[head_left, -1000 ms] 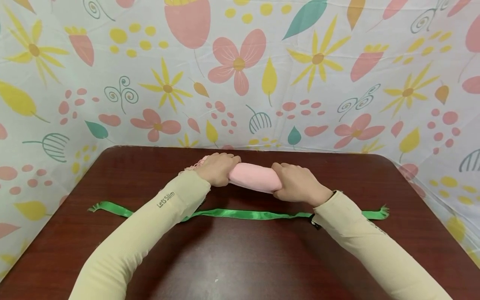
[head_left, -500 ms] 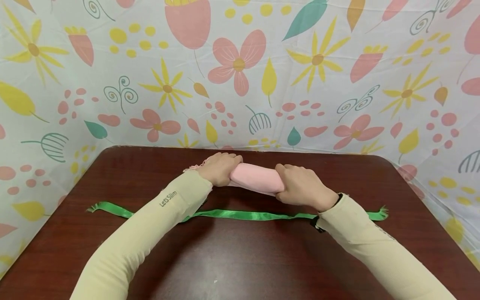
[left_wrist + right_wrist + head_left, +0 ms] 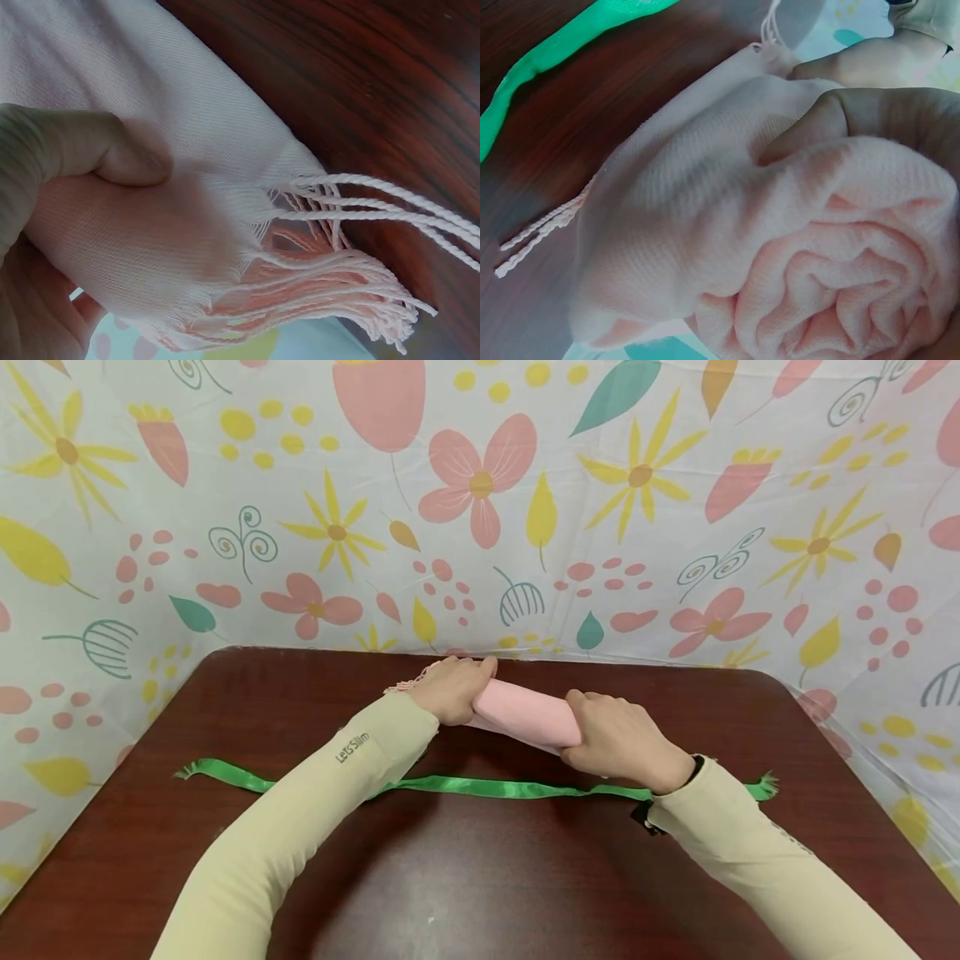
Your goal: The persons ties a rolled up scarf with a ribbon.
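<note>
A pink scarf (image 3: 528, 714), rolled into a thick bundle, is held between both hands over the far half of the table. My left hand (image 3: 453, 689) grips its left end, where a twisted fringe (image 3: 337, 289) hangs out. The left wrist view shows the thumb (image 3: 135, 161) pressed onto the woven cloth. Round the right end curls my right hand (image 3: 626, 739). Seen from the right wrist, that end is a spiral of rolled layers (image 3: 840, 285), with the thumb lying across the top. The bundle slants, its right end nearer to me.
A green ribbon (image 3: 480, 787) with frayed ends lies across the dark wooden table (image 3: 450, 877), on my side of the scarf and partly behind both forearms. A flower-patterned cloth (image 3: 480, 568) hangs along the table's back edge.
Both hands have shifted to the right with the scarf. Its right end has come a little nearer to me, so the bundle slants more. The ribbon stays put.
</note>
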Demonstrator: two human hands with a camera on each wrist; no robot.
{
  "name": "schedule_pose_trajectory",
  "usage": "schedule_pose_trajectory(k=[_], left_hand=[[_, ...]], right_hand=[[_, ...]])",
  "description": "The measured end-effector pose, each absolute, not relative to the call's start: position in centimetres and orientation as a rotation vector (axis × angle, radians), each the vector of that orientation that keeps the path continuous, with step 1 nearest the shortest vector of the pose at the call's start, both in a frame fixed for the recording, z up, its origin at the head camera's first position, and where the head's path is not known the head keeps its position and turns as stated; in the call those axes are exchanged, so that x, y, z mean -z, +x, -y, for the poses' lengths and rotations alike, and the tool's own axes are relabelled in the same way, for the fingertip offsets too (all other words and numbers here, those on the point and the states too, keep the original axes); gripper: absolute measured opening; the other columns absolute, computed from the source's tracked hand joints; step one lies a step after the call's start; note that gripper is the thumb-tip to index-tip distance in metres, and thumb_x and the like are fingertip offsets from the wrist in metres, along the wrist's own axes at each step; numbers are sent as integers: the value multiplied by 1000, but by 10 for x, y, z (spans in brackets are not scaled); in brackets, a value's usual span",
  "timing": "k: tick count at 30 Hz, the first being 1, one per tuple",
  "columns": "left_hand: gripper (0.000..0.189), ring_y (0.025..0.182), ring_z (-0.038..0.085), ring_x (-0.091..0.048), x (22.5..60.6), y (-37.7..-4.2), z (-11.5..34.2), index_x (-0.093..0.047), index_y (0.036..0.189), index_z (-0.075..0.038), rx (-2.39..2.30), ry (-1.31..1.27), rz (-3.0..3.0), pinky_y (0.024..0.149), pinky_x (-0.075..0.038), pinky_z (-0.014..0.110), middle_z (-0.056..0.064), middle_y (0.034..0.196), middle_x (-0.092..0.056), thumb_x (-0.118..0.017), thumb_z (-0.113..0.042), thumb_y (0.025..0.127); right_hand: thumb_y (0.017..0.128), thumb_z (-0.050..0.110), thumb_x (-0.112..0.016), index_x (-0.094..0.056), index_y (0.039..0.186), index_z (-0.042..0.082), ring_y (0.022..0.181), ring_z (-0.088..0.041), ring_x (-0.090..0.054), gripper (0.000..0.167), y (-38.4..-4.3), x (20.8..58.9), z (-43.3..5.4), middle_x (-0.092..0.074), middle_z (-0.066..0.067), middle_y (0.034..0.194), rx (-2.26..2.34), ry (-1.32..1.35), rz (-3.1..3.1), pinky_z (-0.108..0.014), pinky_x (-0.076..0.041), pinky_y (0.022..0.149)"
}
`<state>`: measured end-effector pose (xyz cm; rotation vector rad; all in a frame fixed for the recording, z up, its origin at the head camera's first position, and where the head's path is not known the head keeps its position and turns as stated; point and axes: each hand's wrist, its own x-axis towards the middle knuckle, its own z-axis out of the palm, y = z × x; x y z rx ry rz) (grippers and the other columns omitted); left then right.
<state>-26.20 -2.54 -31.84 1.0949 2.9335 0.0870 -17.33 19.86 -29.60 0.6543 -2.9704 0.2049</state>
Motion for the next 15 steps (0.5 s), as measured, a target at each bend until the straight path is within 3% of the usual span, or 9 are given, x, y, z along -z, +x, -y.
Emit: schedule_pose_trajectory(k=[8,15], left_hand=[[33,101,26,-62,316,-264,12,-47,109,-9,-71,1129,-2945,94,-43,37,6,103,-65,-67,-11,82],[33,110,23,-59,318,-264,3,-50,111,-12,-72,1133,-2953,95,-42,37,5,112,-64,-67,-13,83]], right_hand=[[70,27,-75,-53,89,5,58,-17,-51,37,-169,293,-208,-56,-3,73,-188,593,2992,-34,-43,49],[70,26,-74,-52,90,4,57,-15,-48,37,-160,295,-214,-53,-2,71,-217,597,3000,-31,-40,47]])
